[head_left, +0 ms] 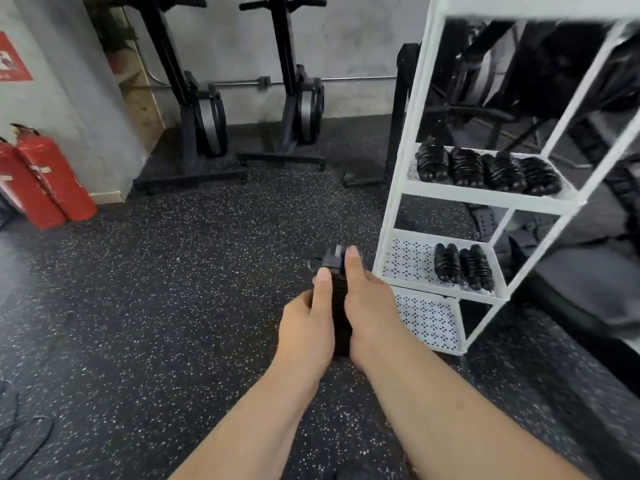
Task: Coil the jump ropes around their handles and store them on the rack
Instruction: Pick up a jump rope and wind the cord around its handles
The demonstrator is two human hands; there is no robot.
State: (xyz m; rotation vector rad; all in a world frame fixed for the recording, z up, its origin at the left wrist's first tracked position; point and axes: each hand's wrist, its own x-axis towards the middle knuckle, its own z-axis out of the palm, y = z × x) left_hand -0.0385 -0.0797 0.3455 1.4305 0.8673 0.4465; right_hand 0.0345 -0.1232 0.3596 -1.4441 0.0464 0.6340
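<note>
A black jump rope bundle (pixel 338 292), its cord wound round the paired handles, sits between both my hands in front of me. My left hand (pixel 306 322) grips its left side with the thumb along the top. My right hand (pixel 369 303) grips the right side, thumb stretched toward the handle ends. A short loop of thin cord (pixel 311 263) pokes out at the far end. To the right stands the white rack (pixel 398 188). Several coiled black ropes (pixel 485 171) lie on its middle shelf, and two more coiled ropes (pixel 462 266) lie on the shelf below.
Two red fire extinguishers (pixel 45 178) lean on the left wall. Two black upright gym machines (pixel 204 112) stand at the back wall. Black speckled rubber floor (pixel 173 271) spreads ahead. A loose black cable (pixel 20 431) lies at the bottom left.
</note>
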